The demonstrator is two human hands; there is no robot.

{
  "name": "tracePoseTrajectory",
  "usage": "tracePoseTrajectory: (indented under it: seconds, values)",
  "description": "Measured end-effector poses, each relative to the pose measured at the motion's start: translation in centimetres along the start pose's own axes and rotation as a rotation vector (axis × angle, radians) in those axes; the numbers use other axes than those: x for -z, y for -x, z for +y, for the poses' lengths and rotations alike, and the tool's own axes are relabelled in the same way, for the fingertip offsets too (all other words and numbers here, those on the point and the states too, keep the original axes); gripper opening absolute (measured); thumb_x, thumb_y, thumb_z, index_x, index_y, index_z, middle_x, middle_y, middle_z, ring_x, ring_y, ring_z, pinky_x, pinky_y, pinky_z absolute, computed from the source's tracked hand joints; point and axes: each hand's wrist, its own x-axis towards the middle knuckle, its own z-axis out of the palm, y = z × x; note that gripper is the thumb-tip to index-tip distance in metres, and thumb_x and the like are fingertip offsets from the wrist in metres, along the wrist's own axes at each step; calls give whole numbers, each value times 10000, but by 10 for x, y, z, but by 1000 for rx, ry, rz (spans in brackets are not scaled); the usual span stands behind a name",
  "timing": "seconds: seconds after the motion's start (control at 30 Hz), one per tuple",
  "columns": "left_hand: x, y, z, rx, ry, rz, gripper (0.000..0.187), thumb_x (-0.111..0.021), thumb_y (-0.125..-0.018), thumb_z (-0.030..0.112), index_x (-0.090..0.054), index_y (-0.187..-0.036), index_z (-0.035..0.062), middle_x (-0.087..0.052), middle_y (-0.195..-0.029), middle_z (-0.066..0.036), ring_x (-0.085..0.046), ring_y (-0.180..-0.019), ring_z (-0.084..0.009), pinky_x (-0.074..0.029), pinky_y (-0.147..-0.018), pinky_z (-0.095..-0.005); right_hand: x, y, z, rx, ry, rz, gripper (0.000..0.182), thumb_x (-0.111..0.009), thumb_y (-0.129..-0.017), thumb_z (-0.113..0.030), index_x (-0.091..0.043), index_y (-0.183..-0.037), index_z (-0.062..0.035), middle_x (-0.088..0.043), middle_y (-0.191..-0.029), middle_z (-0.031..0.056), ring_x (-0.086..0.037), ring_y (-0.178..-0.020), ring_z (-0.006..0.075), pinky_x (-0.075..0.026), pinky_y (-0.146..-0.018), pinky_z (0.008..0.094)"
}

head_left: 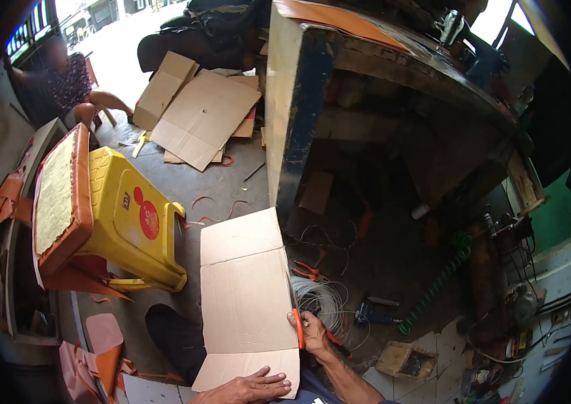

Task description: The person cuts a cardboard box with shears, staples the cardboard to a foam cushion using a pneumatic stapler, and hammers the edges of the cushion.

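Note:
A creased sheet of brown cardboard (248, 303) lies across the lap, its far end pointing away from me. My left hand (251, 387) rests flat on the near flap, fingers stretched out. At the right edge of the sheet, my right hand (311, 333) is closed around an orange-handled tool (299, 328); its working end is hidden. Just beyond that hand are a coil of pale wire (322, 303) and orange-handled pliers (305, 271) on the floor.
A yellow plastic stool (134, 219) with an orange-edged padded seat (63, 195) stands left. Cardboard sheets (208, 114) lie ahead near a seated person (70, 87). A worn workbench (299, 114) rises at right, with a green coiled hose (437, 286) and a wooden box (406, 360) nearby.

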Motion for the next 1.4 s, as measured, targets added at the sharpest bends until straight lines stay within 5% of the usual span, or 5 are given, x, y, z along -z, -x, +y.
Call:
tracePoseTrajectory:
  seconds: [0.37, 0.53, 0.67, 0.93, 1.4]
  values:
    - [-9, 15, -7, -38, -15, -4, 424, -635, -889, 21, -625, -1312, 45, -630, -1350, -152, -526, -1348, -323, -289, -1209, -548, -2, -27, -13, -39, 50, -10, 713, -642, -893, -656, -652, -1015, 47, -659, -799, 139, -630, -747, 207, -505, -677, 347]
    - [-15, 25, -25, 45, 12, -133, 496, -472, -1031, 252, -423, -1523, 218, -432, -1562, 32, -361, -1466, -255, -174, -1264, -537, -5, -30, -20, 33, 168, 33, 641, -652, -922, -613, -650, -959, 28, -623, -758, 33, -562, -698, 96, -460, -612, 266]
    - [-7, 24, -7, 53, 22, -132, 462, -471, -1041, 177, -463, -1503, 162, -494, -1519, -59, -411, -1442, -281, -226, -1252, -514, -4, -39, -24, 14, 111, -4, 731, -622, -892, -681, -642, -976, 44, -651, -778, 154, -626, -742, 215, -500, -682, 374]
    - [-3, 24, 6, -63, 5, 41, 411, -623, -895, 9, -632, -1304, 54, -638, -1339, -150, -535, -1338, -335, -281, -1203, -572, -11, -61, -18, 109, -158, -93, 463, -591, -1023, -456, -604, -803, -49, -509, -671, -45, -438, -597, 51, -353, -513, 253]
    - [-8, 33, 5, -80, 22, 78, 423, -615, -908, 15, -622, -1327, 74, -624, -1364, -139, -516, -1356, -345, -260, -1205, -584, -17, -83, -14, 150, -151, -99, 427, -558, -1047, -417, -655, -851, -51, -547, -698, -49, -457, -623, 39, -373, -562, 243]
